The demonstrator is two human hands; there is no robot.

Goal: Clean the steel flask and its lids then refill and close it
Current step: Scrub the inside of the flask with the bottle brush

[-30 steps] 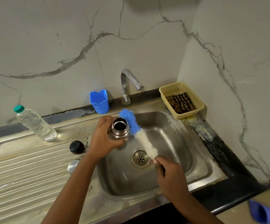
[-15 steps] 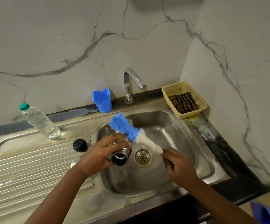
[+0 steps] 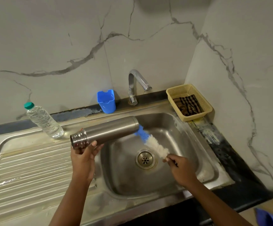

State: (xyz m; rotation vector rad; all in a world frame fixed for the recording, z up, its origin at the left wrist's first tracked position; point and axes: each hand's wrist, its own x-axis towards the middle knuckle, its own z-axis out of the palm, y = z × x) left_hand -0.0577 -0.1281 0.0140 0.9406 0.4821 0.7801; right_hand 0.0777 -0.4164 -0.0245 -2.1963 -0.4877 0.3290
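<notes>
The steel flask (image 3: 107,132) lies almost level over the left rim of the sink, its threaded open mouth pointing left and its base to the right. My left hand (image 3: 83,156) grips it from below near the neck. My right hand (image 3: 179,165) pinches the handle of a bottle brush (image 3: 153,143) with white and blue bristles. The blue tip sits against the flask's base. The two lids on the draining board are hidden behind the flask and my left hand.
The sink basin (image 3: 189,144) has a drain (image 3: 145,159) in its middle and a tap (image 3: 135,86) behind. A water bottle (image 3: 43,120) stands on the draining board (image 3: 26,168). A blue cup (image 3: 106,101) and a yellow basket (image 3: 189,101) with a checked cloth stand along the back.
My left hand has lifted the flask from mouth-down over the drain and laid it nearly level. The brush has swung so that its blue tip meets the flask's base.
</notes>
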